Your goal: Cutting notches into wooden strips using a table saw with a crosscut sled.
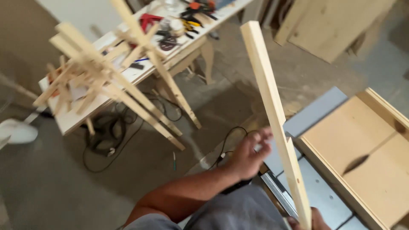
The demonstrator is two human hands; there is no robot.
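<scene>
My right hand (314, 221) grips the bottom end of a long wooden strip (275, 115) at the lower frame edge; fingers are mostly cut off, but the strip stands up from it. My left hand (249, 155) is blurred, fingers spread, just beside the strip's lower half, not clearly touching. I judge I'm handling the strip above the saw table (317, 194), beside the plywood sled (362, 145). Next needs a steadying left-hand grip. Behind, a workbench (140, 72).

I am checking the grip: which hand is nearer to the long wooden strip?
The right hand is nearer: it grips the wooden strip at its bottom end. The left hand, blurred, is just left of the strip's middle, fingers spread, seemingly not touching.
</scene>
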